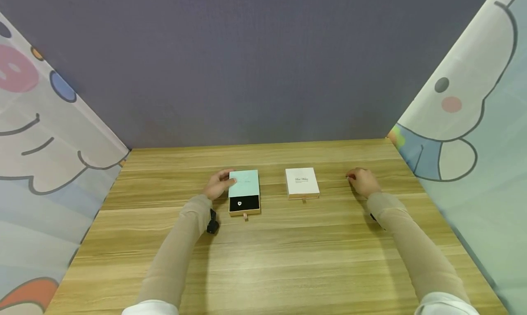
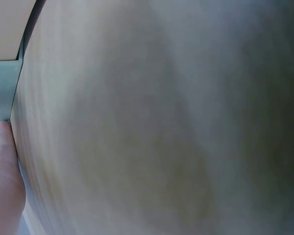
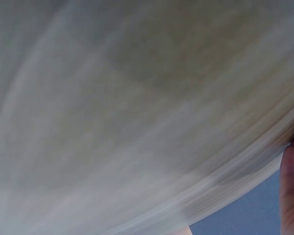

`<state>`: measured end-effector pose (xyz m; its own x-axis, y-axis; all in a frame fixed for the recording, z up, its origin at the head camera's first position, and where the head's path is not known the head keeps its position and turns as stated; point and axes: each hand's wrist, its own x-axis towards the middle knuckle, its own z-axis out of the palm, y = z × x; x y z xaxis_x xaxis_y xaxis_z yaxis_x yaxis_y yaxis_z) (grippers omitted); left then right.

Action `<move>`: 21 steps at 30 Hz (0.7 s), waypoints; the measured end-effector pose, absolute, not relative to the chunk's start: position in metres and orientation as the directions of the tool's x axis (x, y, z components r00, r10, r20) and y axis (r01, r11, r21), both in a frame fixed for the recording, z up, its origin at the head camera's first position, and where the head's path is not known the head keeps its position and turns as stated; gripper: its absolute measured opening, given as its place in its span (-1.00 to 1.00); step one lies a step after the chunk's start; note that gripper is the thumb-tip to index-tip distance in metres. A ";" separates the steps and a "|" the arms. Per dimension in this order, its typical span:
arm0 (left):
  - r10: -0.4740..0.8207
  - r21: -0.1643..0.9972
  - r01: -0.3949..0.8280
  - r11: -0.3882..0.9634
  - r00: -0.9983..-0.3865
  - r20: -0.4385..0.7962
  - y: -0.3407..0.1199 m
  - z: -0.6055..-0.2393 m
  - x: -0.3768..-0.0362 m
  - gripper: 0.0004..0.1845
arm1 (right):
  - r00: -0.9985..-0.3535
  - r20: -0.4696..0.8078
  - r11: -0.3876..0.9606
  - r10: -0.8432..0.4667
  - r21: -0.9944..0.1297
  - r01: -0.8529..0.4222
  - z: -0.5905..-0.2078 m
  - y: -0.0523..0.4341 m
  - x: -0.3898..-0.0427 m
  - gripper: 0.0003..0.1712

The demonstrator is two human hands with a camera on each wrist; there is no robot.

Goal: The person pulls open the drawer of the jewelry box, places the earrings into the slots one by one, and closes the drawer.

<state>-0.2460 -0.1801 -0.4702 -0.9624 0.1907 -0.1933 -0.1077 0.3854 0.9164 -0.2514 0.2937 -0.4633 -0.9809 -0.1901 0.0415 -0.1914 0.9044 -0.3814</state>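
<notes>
A mint-green jewellery box lies left of centre in the head view. Its drawer is partly pulled out toward me, with a black lining and a small white, shiny ornament on it. My left hand holds the box's left side, thumb on the top; its fingers show at the green box's edge in the left wrist view. On the table at the right, my right hand pinches a tiny whitish thing, too small to make out. Only its fingers appear in the right wrist view.
A white box with dark print and a pull tab lies closed between the hands. The wood-grain table ends at a dark grey partition behind. Cartoon-printed curtains hang along both sides.
</notes>
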 end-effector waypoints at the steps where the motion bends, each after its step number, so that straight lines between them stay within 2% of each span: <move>1: 0.192 0.916 -0.106 0.386 -0.962 -0.192 -0.180 -0.470 -0.246 -0.44 | -0.981 0.042 0.907 -0.190 -0.374 -0.191 -0.464 0.293 -0.252 -0.77; 21: 0.196 0.917 -0.111 0.384 -0.961 -0.198 -0.180 -0.467 -0.244 -0.44 | -0.979 0.103 0.915 -0.174 -0.350 -0.200 -0.469 0.294 -0.251 -0.80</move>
